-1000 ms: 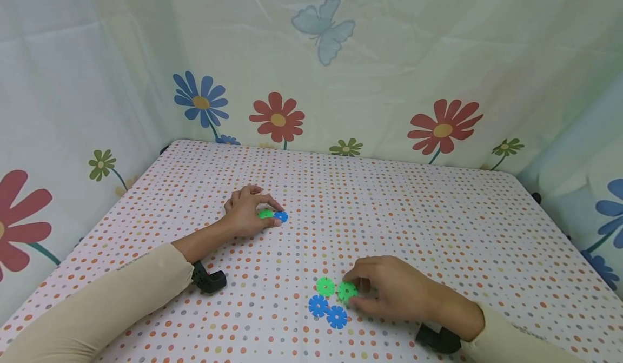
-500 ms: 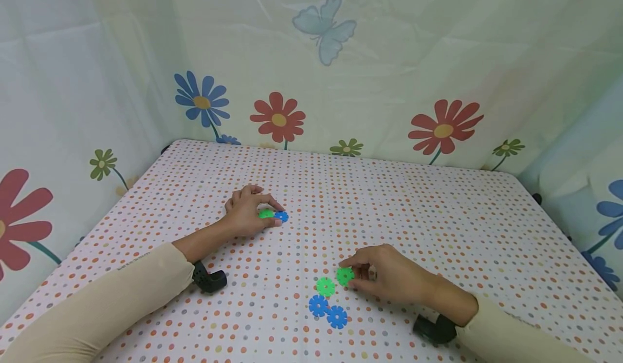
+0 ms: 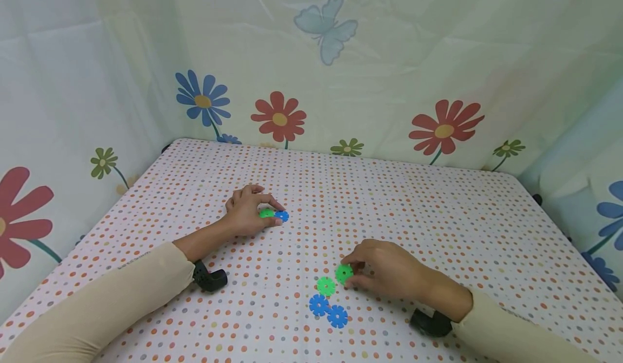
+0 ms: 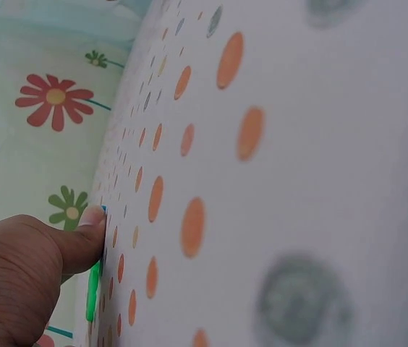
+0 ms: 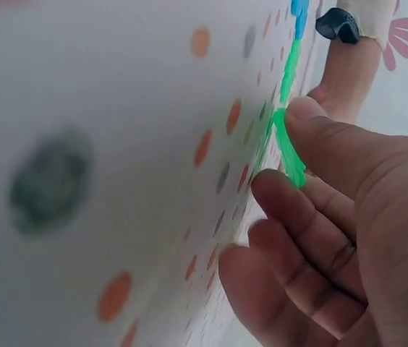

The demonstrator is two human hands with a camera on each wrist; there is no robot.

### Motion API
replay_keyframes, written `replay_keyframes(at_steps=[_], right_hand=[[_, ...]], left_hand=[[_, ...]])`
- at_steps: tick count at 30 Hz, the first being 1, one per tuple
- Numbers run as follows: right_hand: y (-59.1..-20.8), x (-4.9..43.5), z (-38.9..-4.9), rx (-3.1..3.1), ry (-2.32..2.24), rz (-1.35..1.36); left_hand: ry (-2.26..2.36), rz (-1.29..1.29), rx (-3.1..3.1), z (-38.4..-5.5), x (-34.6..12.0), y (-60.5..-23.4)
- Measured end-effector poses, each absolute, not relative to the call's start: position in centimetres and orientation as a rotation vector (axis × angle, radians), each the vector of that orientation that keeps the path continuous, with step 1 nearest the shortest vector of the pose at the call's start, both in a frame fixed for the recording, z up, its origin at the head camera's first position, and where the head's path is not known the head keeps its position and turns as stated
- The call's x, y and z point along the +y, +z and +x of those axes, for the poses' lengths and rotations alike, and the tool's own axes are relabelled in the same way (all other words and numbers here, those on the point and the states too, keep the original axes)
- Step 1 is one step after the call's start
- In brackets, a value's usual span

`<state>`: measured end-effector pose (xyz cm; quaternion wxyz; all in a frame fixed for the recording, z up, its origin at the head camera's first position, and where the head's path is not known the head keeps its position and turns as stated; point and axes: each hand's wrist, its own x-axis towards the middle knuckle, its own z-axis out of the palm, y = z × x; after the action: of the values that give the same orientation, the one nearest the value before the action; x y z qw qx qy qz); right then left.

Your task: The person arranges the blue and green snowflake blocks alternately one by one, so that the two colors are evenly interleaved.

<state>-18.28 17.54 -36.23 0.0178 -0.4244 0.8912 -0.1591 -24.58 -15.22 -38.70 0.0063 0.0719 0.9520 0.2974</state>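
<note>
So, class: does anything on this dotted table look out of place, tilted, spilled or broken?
Nothing stands out. The right hand pinches a green snowflake disc, lifted at a tilt; three discs lie flat beside it, and the left hand holds a joined green-blue pair.

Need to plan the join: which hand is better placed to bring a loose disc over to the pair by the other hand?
Right, probably. The right hand already pinches a green disc, tilted off the cloth. The left hand rests on the green-blue pair, steadying it.

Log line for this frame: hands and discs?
left hand: holds joined green-blue discs | right hand: pinches green disc | table: three loose discs
</note>
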Motion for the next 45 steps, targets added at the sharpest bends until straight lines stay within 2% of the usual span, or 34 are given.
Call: replay_keyframes(at_steps=[6,19,34,45], right_hand=[[-36.2,17.0,-19.2,2.872,-0.396,-1.328],[-36.2,14.5,-23.4,2.837,-0.574,-1.223],[-36.5,11.3,-26.7,2.787,-0.533,-1.313],[-36.5,9.2,-28.4,2.793,-0.516,-1.267]], left_hand=[[0.929,0.222,2.977,-24.6,-15.2,-38.6],[0.943,0.225,2.972,-24.5,-15.2,-38.7],[0.941,0.226,2.976,-24.5,-15.2,-38.7],[0.904,0.213,2.989,-24.6,-15.1,-38.7]])
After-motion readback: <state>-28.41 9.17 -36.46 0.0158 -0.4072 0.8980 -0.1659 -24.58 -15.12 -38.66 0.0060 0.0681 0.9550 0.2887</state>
